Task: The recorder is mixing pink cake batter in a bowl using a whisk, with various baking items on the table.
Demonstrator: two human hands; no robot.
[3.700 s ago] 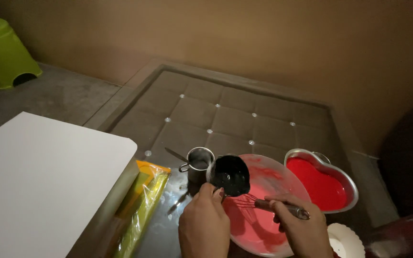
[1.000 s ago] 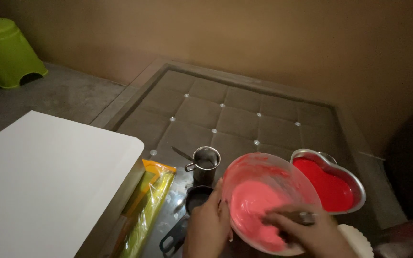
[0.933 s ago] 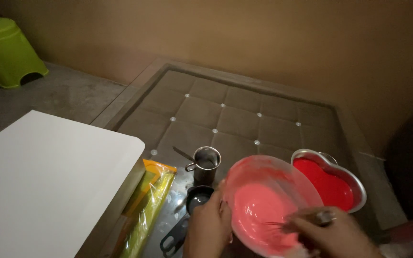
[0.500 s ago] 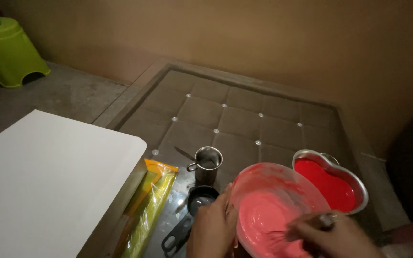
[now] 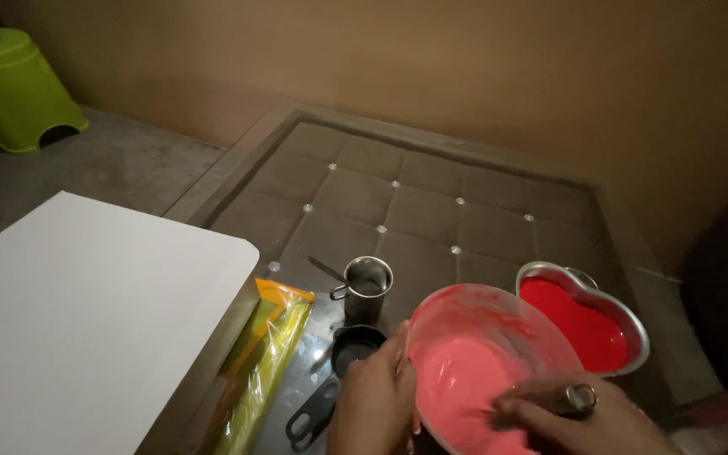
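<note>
While left hand grips tilted pink bowl, bowl now lower-right; right hand clasps whisk handle.

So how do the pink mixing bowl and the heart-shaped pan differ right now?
The bowl is round, tilted and held by the left hand; the heart-shaped pan is metal and rests flat, untouched. The bowl's batter is pale pink, the pan's deep red. The right hand works a utensil in the bowl only. Both hold batter.

— The bowl?
— Translucent plastic, smeared with glossy pink batter.
— And the heart-shaped pan?
— Shiny metal, like the mug. The tabletop looks like smooth glass over matt quilted padding.
</note>
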